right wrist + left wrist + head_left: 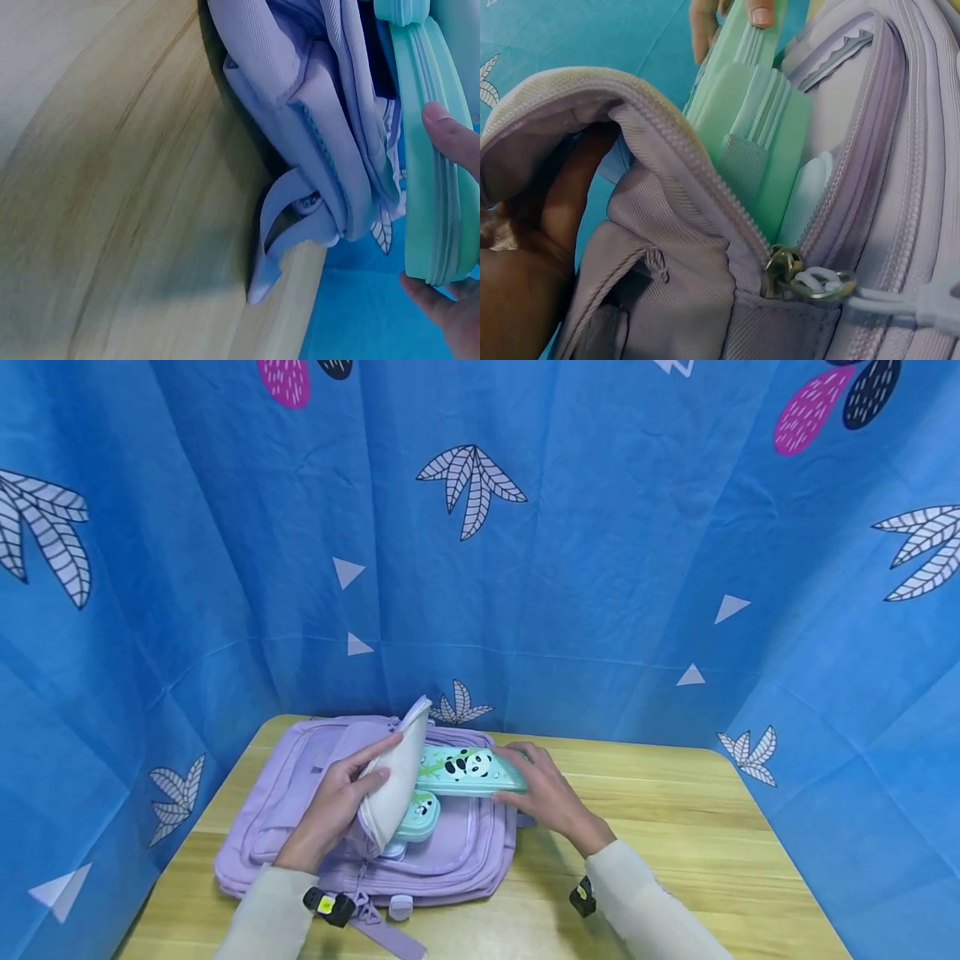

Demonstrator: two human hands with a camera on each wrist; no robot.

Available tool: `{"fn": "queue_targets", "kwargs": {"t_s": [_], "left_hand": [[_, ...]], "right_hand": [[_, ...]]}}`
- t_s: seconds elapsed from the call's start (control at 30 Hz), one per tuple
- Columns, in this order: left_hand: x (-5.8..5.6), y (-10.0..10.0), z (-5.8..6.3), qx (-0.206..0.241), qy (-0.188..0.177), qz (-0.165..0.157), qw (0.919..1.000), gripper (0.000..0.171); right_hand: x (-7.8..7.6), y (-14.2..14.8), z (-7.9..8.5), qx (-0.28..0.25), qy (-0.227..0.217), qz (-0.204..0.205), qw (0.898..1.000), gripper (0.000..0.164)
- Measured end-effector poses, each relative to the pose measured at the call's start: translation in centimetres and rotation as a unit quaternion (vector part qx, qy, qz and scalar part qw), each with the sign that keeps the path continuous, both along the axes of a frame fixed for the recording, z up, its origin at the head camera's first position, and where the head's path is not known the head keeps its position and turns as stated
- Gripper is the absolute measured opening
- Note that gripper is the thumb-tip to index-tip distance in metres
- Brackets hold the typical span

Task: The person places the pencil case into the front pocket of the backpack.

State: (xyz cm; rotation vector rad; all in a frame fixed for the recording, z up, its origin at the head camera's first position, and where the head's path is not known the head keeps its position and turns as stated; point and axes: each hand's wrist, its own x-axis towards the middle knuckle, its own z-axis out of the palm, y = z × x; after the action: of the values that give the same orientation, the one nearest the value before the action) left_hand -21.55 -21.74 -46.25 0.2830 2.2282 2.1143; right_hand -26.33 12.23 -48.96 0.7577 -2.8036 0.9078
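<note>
A lilac backpack (288, 810) lies on the table with its front pocket unzipped. My left hand (333, 802) grips the edge of the pocket's flap (397, 781) and holds it raised, pale lining showing. In my right hand (546, 789) is a long mint-green pencil case (450, 770) with a panda print, pinched at its right end between thumb and fingers. Its left end reaches behind the flap at the pocket mouth. A smaller mint-green panda case (422, 817) sits in the pocket just below it, its zipper strip (769, 112) visible in the left wrist view.
The wooden table (660, 810) extends to the right of the backpack. A blue patterned curtain (600, 568) hangs behind and along both sides. A lilac strap (390, 937) trails toward the table's near side, beside a small white piece (401, 907).
</note>
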Motion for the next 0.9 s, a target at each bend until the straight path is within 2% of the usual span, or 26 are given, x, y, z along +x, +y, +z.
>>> {"fn": "queue_targets", "kwargs": {"t_s": [0.2,0.47,0.67,0.9], "left_hand": [[-0.3,-0.1,0.0,-0.011,0.003,-0.002,0.9999,0.053],[-0.4,-0.3,0.1,-0.018,0.009,-0.009,0.9998,0.053],[-0.5,-0.3,0.1,-0.021,-0.003,-0.008,0.9997,0.052],[-0.5,-0.4,-0.1,-0.017,0.000,-0.007,0.9998,0.053]], "right_hand": [[-0.4,-1.2,0.2,0.004,0.009,0.021,1.000,0.081],[-0.8,-2.5,0.0,0.005,0.010,0.026,1.000,0.079],[-0.9,-3.3,0.0,0.006,0.007,0.026,1.000,0.081],[-1.0,-4.3,-0.3,-0.016,0.035,0.034,0.999,0.082]]}}
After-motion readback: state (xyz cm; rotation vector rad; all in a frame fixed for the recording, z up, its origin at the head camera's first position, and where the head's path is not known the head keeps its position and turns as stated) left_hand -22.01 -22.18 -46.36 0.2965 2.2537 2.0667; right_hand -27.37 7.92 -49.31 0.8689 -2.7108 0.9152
